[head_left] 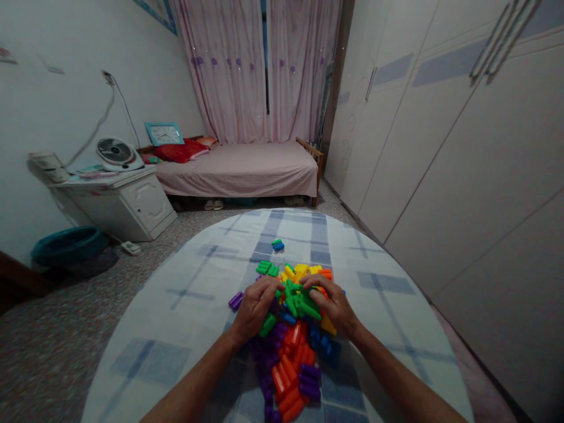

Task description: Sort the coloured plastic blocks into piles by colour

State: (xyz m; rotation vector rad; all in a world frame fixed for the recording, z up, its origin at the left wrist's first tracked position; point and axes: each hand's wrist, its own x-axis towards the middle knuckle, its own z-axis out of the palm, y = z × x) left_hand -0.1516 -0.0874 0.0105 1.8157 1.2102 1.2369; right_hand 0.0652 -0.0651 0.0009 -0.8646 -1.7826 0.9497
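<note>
A pile of plastic building blocks lies on the table in front of me. Green blocks [302, 302] sit in its middle, between my hands. My left hand [256, 304] curls its fingers around a green block at the left of this cluster; the fingers partly hide it. From the right, my right hand [331, 301] bends its thumb and fingers onto the green blocks. Nearer to me lie orange blocks [291, 376] and purple blocks [309, 382], with blue blocks [324, 343] beside them. Yellow blocks [302, 270] are just beyond my fingers.
The round table wears a white and blue checked cloth [176, 335]. A small green and blue piece [277, 245] lies apart, farther back. Beyond stand a bed [247, 170], a white cabinet [145, 202] with a fan [117, 151], and a wardrobe [440, 176] on the right.
</note>
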